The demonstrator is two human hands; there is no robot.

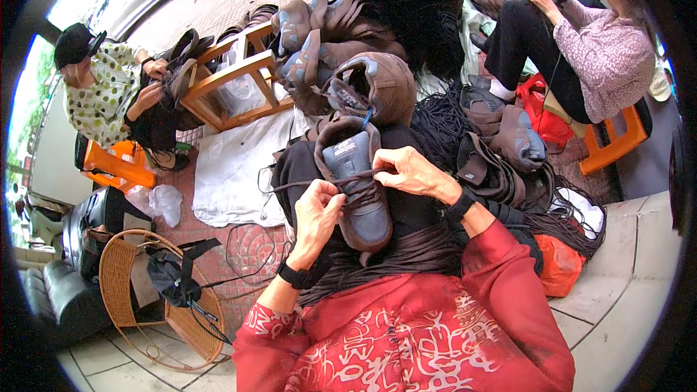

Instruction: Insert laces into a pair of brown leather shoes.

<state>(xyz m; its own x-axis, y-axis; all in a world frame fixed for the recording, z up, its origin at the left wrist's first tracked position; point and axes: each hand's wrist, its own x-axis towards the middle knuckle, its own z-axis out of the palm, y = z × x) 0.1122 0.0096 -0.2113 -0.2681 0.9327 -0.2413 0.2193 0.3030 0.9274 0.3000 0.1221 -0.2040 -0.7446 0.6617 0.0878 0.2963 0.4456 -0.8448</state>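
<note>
A brown shoe with a grey-blue tongue and toe (365, 222) rests on my lap, its toe toward me. Dark brown shoelace (361, 194) runs through its eyelets. To the right of the tongue, my right hand (415, 174) pinches a length of lace. That lace stretches left across the shoe and past it. My left hand (317, 219) is closed at the shoe's left side, thumb and forefinger pressed together on lace beside the lower eyelets. A thick bundle of dark brown laces (414, 252) lies across my lap below the toe.
Brown shoes (388, 87) pile up ahead, with black laces (443, 120) beside them. Two people sit working, one near a wooden stool frame (236, 80), one on an orange stool (617, 141). A wicker chair (116, 283) stands at left. An orange-red bag (559, 265) sits at right.
</note>
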